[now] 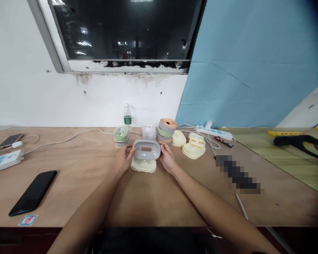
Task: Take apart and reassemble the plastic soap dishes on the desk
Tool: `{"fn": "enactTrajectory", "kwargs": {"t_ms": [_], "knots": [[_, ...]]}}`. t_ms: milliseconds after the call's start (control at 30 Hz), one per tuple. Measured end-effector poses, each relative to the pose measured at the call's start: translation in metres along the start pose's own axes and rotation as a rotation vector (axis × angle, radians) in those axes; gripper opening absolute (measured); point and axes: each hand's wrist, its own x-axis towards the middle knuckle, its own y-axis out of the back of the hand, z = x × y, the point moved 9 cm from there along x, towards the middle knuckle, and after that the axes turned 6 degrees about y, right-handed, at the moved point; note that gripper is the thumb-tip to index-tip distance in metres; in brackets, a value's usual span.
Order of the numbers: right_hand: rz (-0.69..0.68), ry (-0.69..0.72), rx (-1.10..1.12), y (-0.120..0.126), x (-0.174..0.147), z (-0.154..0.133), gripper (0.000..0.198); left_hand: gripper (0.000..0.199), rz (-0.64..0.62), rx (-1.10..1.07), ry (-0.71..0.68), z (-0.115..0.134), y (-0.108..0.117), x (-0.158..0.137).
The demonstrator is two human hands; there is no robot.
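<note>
A grey oval plastic piece like a shallow box or cover point(146, 156), with a slot in its middle, is held up between my two hands. My left hand point(125, 157) grips its left end and my right hand point(167, 157) grips its right end, both with fingers closed on the rim. Just below it, a cream-coloured flat piece point(143, 166) lies on the table, partly covered by the grey one. Behind my left hand stands a green and grey stack of boxes point(121, 135). Clear containers point(149, 132) are stacked beyond the grey piece.
Grey, green and peach bands point(166, 129) are stacked at the right, beside cream pieces point(194, 150). A bottle point(127, 116) stands by the wall. A black phone point(34, 192) lies at the left. Power strips point(214, 133) and cables line the back; a blurred dark object point(237, 173) lies right.
</note>
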Motion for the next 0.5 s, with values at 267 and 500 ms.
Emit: {"fn": "enactTrajectory", "kwargs": {"t_ms": [267, 500], "knots": [[-0.133, 0.101, -0.308, -0.006, -0.016, -0.004, 0.052, 0.040, -0.075, 0.229, -0.013, 0.004, -0.004, 0.000], [-0.351, 0.079, -0.822, -0.013, -0.020, 0.000, 0.027, 0.038, -0.192, 0.422, 0.046, -0.030, -0.023, 0.009]]}}
